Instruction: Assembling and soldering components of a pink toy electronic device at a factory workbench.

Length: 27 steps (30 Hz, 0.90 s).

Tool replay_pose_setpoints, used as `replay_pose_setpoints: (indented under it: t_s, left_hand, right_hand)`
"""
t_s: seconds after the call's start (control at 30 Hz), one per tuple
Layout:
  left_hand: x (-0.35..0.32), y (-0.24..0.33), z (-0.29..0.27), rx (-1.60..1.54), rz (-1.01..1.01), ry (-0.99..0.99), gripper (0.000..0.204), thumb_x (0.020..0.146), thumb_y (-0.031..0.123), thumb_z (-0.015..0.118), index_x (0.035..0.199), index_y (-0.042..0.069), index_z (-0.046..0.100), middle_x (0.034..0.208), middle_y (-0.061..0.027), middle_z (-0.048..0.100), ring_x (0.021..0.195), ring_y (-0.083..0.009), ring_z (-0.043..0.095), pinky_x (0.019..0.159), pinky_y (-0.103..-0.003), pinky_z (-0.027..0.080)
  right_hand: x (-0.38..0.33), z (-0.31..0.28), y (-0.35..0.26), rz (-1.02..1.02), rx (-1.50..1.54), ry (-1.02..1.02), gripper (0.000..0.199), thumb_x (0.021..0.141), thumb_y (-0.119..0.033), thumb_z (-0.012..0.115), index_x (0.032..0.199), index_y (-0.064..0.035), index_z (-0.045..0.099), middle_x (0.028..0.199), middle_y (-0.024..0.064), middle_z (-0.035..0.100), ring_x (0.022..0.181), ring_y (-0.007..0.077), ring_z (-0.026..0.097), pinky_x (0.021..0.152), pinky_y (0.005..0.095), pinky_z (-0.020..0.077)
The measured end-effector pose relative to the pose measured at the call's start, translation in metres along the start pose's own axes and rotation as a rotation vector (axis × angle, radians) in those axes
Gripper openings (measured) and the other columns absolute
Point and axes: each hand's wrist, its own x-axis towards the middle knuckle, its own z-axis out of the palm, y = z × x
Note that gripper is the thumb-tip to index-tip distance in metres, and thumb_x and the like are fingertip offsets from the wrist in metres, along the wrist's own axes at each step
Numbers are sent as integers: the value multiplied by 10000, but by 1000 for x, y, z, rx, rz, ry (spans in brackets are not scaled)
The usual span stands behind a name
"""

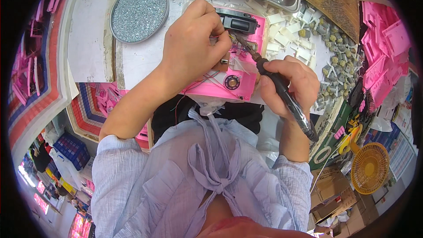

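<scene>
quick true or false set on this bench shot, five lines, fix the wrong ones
1. The right hand grips a tool. True.
2. A round black part sits on the pink panel. True.
3. The round tray is right of the panel. False: it is left.
4. The left hand lies flat. False: its fingers are bent.
5. The fan is blue. False: it is yellow.
</scene>
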Motion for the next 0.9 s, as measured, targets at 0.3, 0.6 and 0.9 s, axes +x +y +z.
replay_pose_setpoints:
  t_s: [0.3,0.6,0.9]
  left_hand:
    - [1,2,2,-17,-34,21,131,755,67,756,721,26,637,866,-92,600,734,-275,630,635,-385,522]
    - [-1,4,-2,59,-29,14,132,760,78,772,767,19,654,895,-99,598,733,-270,636,648,-384,530]
    - [-11,31,-20,16,192,-307,210,788,47,792,972,62,691,1014,-69,626,882,-239,661,699,-346,538]
  right_hand:
    - [-14,-18,-9,27,33,66,263,739,-21,764,988,-17,680,700,67,661,496,163,506,454,291,384]
    - [-21,-26,-9,52,13,84,260,765,-27,764,997,17,656,672,76,624,494,150,481,459,278,353]
    - [-33,-38,-7,142,18,189,264,761,-23,767,999,12,658,666,89,627,499,159,519,464,270,378]
